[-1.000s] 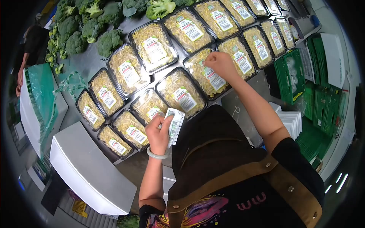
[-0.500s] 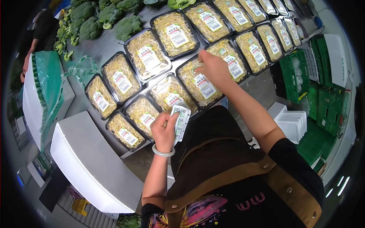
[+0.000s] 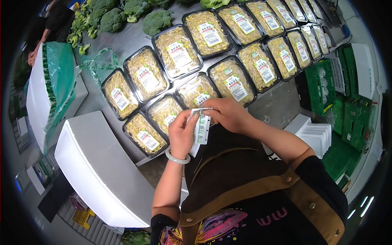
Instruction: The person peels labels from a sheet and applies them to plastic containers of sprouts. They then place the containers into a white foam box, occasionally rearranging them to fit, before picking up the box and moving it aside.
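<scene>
My left hand grips a folded sheet of small green-and-white stickers, thumb on top. My right hand pinches at the sheet's upper edge; whether a single sticker is between its fingertips is hidden. Just beyond both hands lies a black tray of bean sprouts, wrapped and labelled, its lower part covered by my hands. To its right, another bean sprout tray bears a small green sticker above its white label. A further tray has such a sticker too.
Two rows of bean sprout trays run along the metal table. Broccoli lies at the back. White foam boxes stand at left, one with green plastic film. Green crates and stacked white trays are at right. Another person's hand shows far left.
My right hand has left the bean sprout tray and come back to the sticker sheet in my left hand. A small green sticker now shows on that tray. The view has shifted slightly.
</scene>
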Tool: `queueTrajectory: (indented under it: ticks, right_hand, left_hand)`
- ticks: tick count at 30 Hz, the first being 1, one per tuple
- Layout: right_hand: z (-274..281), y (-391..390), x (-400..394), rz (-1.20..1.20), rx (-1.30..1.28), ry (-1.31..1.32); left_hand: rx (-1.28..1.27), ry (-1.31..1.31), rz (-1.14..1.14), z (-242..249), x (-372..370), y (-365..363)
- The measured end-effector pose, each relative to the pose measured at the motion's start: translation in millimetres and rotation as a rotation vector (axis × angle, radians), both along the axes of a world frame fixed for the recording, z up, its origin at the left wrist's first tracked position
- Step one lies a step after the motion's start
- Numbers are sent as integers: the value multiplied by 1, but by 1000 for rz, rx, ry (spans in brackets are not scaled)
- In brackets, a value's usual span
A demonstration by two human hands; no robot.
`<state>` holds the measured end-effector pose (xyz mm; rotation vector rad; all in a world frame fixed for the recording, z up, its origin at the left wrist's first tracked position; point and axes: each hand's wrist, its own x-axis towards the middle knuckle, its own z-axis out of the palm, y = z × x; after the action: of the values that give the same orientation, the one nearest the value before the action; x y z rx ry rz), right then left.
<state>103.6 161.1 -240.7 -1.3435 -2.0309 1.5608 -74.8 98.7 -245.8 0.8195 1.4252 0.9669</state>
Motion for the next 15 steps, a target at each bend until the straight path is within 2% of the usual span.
queueTrajectory:
  ticks: [3, 6, 12, 15]
  right_hand:
    - [0, 3, -3, 7, 195, 59]
    - [15, 14, -9, -83, 14, 227]
    - [16, 25, -16, 45, 55, 80]
    - [6, 42, -17, -69, 224, 61]
  left_hand:
    - [-24, 67, -31, -4, -9, -3]
    - [47, 189, -112, -12, -18, -6]
    - [82, 324, -154, -7, -31, -3]
    - [92, 378, -112, -20, -43, -8]
